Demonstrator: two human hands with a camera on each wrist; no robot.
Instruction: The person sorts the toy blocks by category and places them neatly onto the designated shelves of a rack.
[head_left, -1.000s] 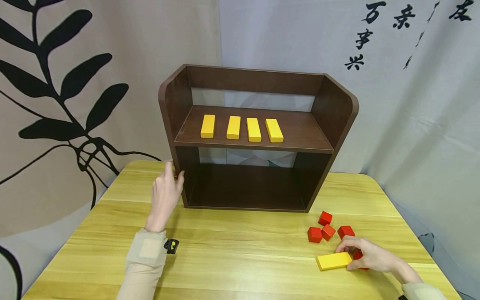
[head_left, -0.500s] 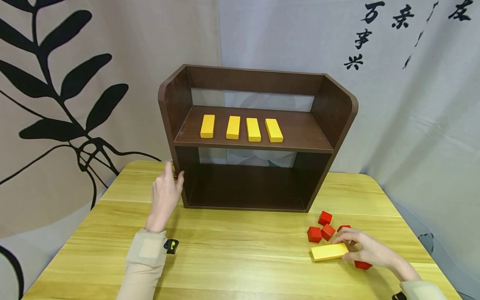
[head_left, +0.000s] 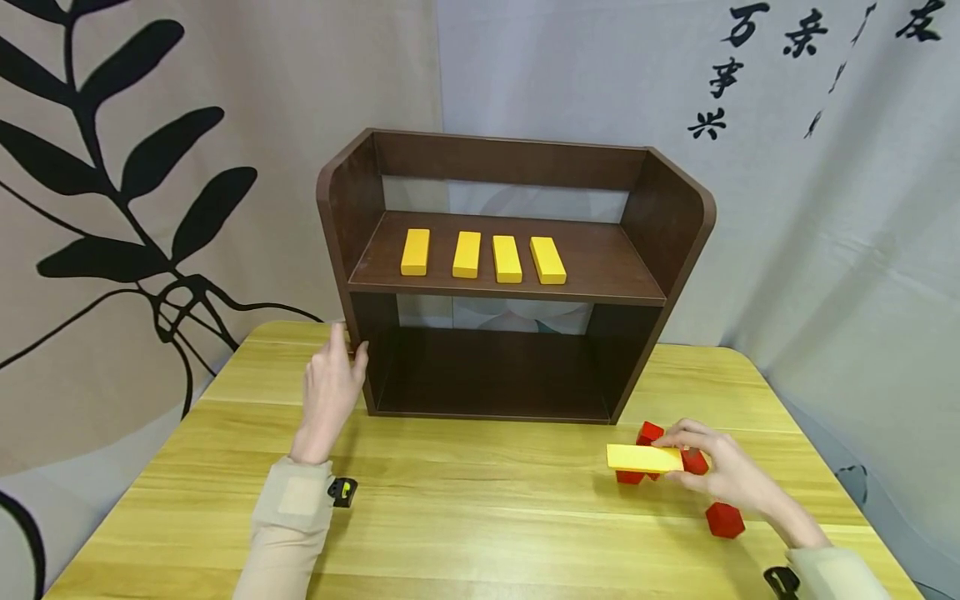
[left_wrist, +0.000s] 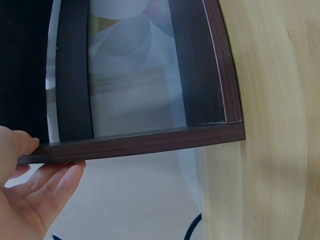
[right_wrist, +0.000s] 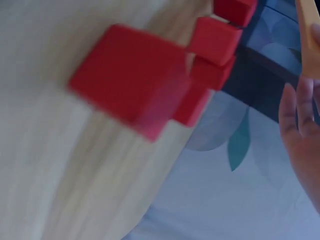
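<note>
— Where is the yellow block [head_left: 643, 457] seen, and how is it held?

— It is found at the lower right of the head view, lifted just above the table [head_left: 480, 508]. It is pinched at its right end by the right hand [head_left: 723, 475], with fingers curled over the top edge. Its long axis is laid almost level, running leftward out of the fingers toward the frame's centre.

— What is placed around it?

— Red cubes [head_left: 649, 434] are partly hidden behind it, and one red cube [head_left: 724, 519] is left alone nearer the bottom edge.

— And the other hand?

— The left hand [head_left: 330, 392] is rested at the shelf unit [head_left: 517, 275] with straight fingers against its left side panel, at centre left. Nothing is gripped by it.

— How is the shelf related to the block?

— Four yellow blocks [head_left: 482, 255] are lined up on the upper shelf, up and left of the held block. The bare stretch of shelf to their right is judged nearer to the right hand.
</note>
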